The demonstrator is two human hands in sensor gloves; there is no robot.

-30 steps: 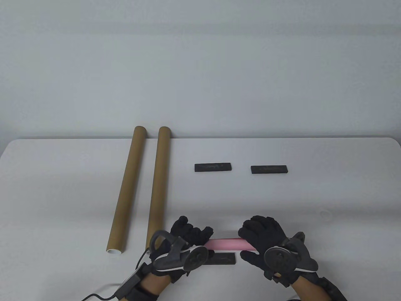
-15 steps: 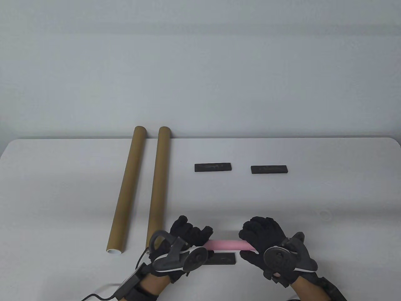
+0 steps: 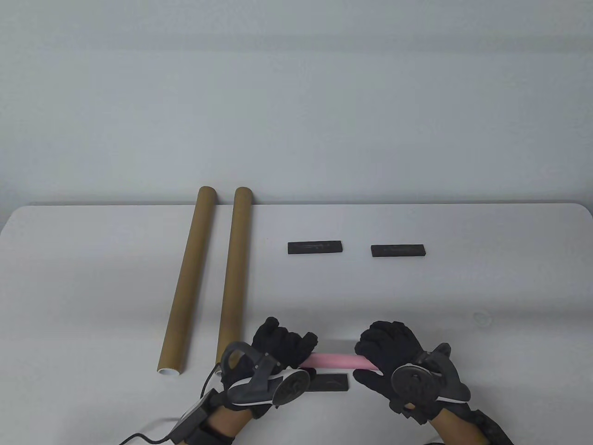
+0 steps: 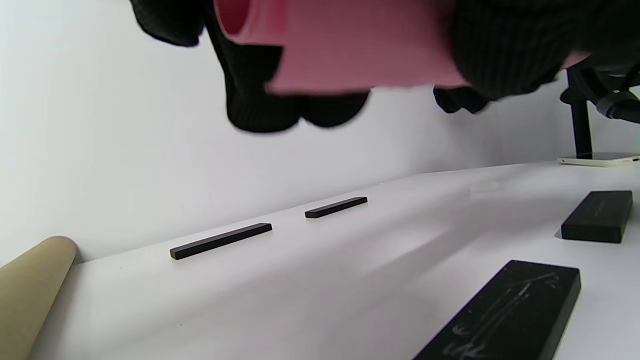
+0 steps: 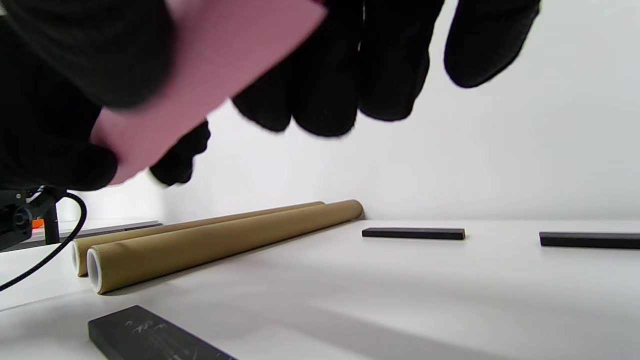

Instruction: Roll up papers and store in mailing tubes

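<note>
A rolled pink paper (image 3: 334, 361) hangs above the table's near edge, held level between both hands. My left hand (image 3: 282, 347) grips its left end, whose open mouth (image 4: 235, 15) shows in the left wrist view. My right hand (image 3: 389, 345) curls round the right end (image 5: 210, 65). Two brown mailing tubes (image 3: 185, 282) (image 3: 234, 278) lie side by side to the left, running from the near edge to the back. Their open white-rimmed ends (image 5: 92, 270) face the near edge.
Two black flat weights (image 3: 315, 247) (image 3: 398, 251) lie mid-table. A third black weight (image 3: 330, 383) sits under the roll, and another (image 4: 597, 216) lies beside it to the right. A small clear tape piece (image 3: 482, 318) lies at the right. A cable (image 3: 148, 433) trails from my left wrist.
Both hands and the pink roll stay almost in place; my left hand has turned slightly, its tracker tipping a little toward the near edge.
</note>
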